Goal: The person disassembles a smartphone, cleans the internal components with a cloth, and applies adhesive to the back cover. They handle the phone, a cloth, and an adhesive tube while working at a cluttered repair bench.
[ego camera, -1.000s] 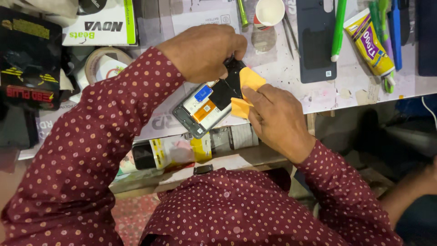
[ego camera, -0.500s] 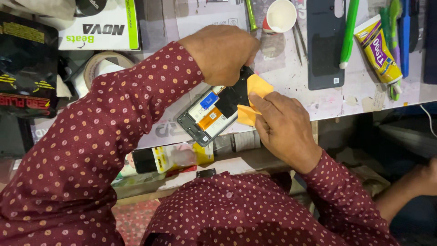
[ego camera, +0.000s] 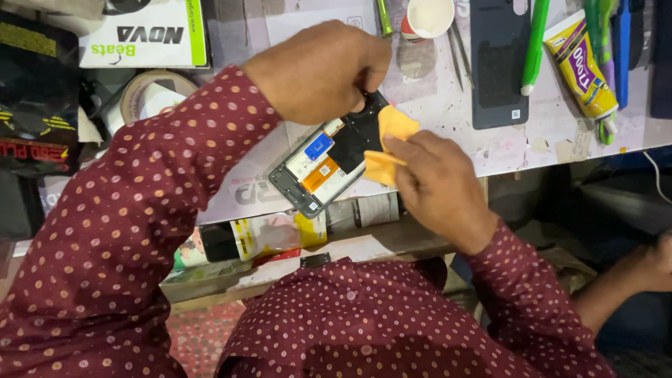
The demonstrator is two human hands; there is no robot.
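Head view: opened phone (ego camera: pixel 323 164) on the bench edge, tilted, pinned at its top end by left hand (ego camera: pixel 318 70), fingers clamped on the frame. Right hand (ego camera: pixel 437 185) pinching a yellow cloth (ego camera: pixel 389 143) against the phone's dark part. Best to wipe lightly, away from the blue and orange parts, keeping the frame steady. White box (ego camera: pixel 143 35) with green edge at top left; yellow tube (ego camera: pixel 581 63) at top right; tape roll (ego camera: pixel 150 94) left.
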